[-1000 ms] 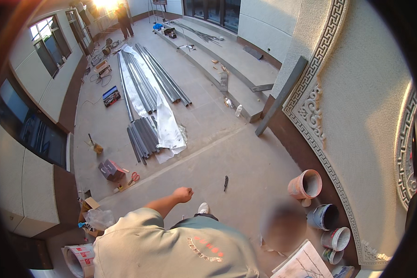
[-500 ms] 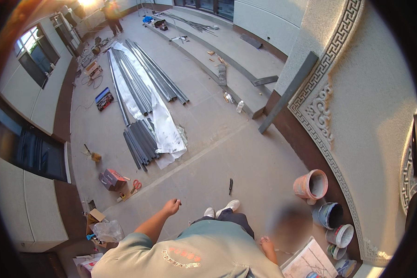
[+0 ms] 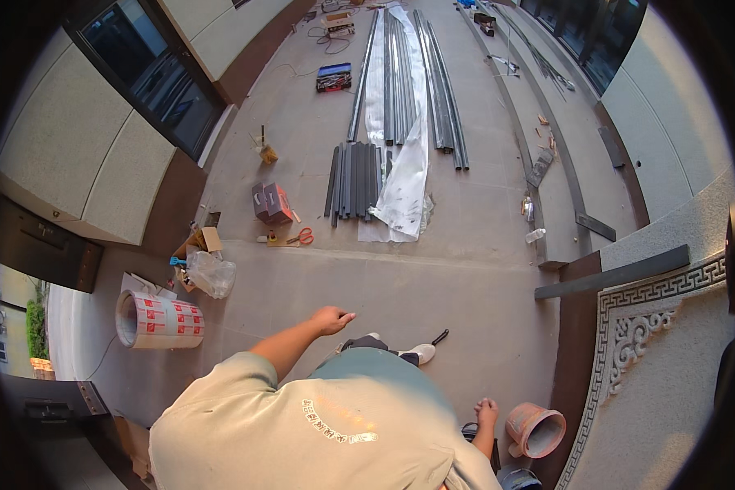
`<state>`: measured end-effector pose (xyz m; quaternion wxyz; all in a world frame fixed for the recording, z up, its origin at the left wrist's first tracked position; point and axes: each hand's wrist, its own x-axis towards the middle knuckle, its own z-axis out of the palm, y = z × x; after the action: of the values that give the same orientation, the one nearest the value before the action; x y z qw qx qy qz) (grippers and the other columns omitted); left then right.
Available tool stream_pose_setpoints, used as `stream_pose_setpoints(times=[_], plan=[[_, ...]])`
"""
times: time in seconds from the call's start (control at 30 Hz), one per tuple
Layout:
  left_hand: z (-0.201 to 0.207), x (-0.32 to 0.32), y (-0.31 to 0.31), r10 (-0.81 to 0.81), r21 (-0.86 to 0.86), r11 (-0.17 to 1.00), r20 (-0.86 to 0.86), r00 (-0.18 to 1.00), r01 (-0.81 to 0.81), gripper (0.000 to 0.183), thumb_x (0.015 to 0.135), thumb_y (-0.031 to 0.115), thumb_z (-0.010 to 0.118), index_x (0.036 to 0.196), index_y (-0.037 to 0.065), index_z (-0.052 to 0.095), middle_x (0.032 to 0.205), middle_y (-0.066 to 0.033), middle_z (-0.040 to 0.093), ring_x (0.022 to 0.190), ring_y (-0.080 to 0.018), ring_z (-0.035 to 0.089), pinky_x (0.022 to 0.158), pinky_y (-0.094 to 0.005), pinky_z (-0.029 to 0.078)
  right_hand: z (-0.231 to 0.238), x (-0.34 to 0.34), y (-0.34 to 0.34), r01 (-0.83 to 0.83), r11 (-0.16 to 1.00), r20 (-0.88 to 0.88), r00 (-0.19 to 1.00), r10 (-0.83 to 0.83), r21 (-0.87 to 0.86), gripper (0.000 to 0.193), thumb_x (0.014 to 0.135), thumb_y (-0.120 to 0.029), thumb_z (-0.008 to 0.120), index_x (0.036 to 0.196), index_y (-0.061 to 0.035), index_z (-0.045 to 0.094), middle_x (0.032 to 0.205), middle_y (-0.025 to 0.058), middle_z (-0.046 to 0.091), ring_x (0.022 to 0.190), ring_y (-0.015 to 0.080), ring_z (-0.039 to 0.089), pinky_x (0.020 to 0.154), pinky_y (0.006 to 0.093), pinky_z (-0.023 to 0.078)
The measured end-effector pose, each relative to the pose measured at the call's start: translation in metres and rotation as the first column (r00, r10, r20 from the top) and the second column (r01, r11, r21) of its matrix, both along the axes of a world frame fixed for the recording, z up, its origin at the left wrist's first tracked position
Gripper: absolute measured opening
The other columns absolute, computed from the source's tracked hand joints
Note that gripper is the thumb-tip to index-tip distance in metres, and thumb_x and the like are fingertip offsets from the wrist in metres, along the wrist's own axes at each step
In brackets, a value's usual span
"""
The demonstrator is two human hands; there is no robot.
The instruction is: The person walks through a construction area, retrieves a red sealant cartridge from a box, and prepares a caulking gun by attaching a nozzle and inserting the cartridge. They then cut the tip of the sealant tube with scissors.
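My left hand (image 3: 332, 320) is held out over the floor in front of my body, its fingers loosely curled together; nothing shows in it. Down on the right my right hand (image 3: 487, 411) hangs with bent fingers, just left of a dirty orange bucket (image 3: 536, 431) and not visibly touching it. Nothing shows in that hand either. A slim black tool (image 3: 440, 336), perhaps a folded knife, lies on the floor by my white shoe (image 3: 421, 353). Part of my other shoe is hidden by my clothing.
Ahead lie short dark bars (image 3: 354, 181), long metal profiles (image 3: 396, 82) and white sheeting (image 3: 404, 192). Red-handled scissors (image 3: 300, 238), a dark box (image 3: 271, 204) and a wrapped roll (image 3: 159, 319) are on the left. A dark beam (image 3: 616, 273) leans by the right wall, near a step (image 3: 552, 237).
My view has swung to the left and my body has moved forward. The black tool is now close by my shoe. The roll and doorway at left came into view; most buckets left it.
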<state>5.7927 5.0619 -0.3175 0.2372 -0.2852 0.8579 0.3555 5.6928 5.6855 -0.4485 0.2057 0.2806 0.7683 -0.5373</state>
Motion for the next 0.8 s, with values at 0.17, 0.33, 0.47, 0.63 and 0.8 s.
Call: stream_pose_setpoints(times=[0.17, 0.33, 0.47, 0.63, 0.8], plan=[[-0.036, 0.033, -0.011, -0.052, 0.109, 0.993, 0.060, 0.997, 0.045, 0.063, 0.099, 0.061, 0.046, 0.107, 0.005, 0.073, 0.102, -0.0171, 0.073, 0.099, -0.0368, 0.068, 0.089, -0.0465, 0.052, 0.040, 0.002, -0.057, 0.052, 0.991, -0.035, 0.998, -0.057, -0.121, 0.038, 0.101, -0.020, 0.060, 0.132, 0.0006, 0.054, 0.090, 0.0070, 0.067, 0.067, 0.0117, 0.061, 0.056, 0.0230, 0.045], [-0.100, 0.075, -0.064, -0.206, 0.134, 0.972, 0.116, 0.972, 0.191, 0.051, 0.098, 0.047, 0.051, 0.113, 0.002, 0.070, 0.113, -0.0242, 0.070, 0.108, -0.0412, 0.066, 0.092, -0.0495, 0.051, 0.067, 0.142, -0.088, -0.156, 0.986, 0.033, 0.987, 0.154, 0.052, 0.037, 0.100, -0.019, 0.062, 0.129, 0.0040, 0.060, 0.096, 0.0079, 0.069, 0.078, 0.0137, 0.064, 0.070, 0.0270, 0.052], [-0.121, 0.092, -0.116, -0.053, 0.077, 0.996, 0.101, 0.994, 0.045, 0.051, 0.098, 0.047, 0.051, 0.099, 0.001, 0.072, 0.099, -0.0208, 0.073, 0.096, -0.0388, 0.069, 0.085, -0.0484, 0.053, 0.093, 0.256, -0.093, -0.301, 0.951, 0.275, 0.922, 0.273, 0.068, 0.036, 0.100, -0.019, 0.062, 0.128, 0.0022, 0.060, 0.097, 0.0075, 0.069, 0.080, 0.0143, 0.065, 0.072, 0.0275, 0.052], [-0.121, 0.122, -0.116, -0.057, 0.112, 0.993, 0.151, 0.987, 0.040, 0.055, 0.099, 0.054, 0.050, 0.096, 0.004, 0.073, 0.092, -0.0159, 0.074, 0.090, -0.0347, 0.070, 0.082, -0.0462, 0.053, 0.121, 0.345, -0.061, -0.177, 0.982, 0.425, 0.895, 0.134, 0.062, 0.035, 0.100, -0.020, 0.061, 0.129, 0.0005, 0.060, 0.101, 0.0081, 0.070, 0.083, 0.0154, 0.066, 0.073, 0.0277, 0.052], [-0.106, 0.150, -0.052, -0.202, 0.158, 0.973, 0.250, 0.947, 0.166, 0.058, 0.100, 0.057, 0.047, 0.104, 0.006, 0.075, 0.096, -0.0143, 0.075, 0.095, -0.0338, 0.069, 0.086, -0.0451, 0.052, 0.116, 0.345, -0.035, 0.037, 0.998, 0.303, 0.952, -0.050, 0.050, 0.035, 0.101, -0.021, 0.060, 0.129, -0.0013, 0.060, 0.104, 0.0086, 0.071, 0.087, 0.0164, 0.067, 0.075, 0.0279, 0.052]])
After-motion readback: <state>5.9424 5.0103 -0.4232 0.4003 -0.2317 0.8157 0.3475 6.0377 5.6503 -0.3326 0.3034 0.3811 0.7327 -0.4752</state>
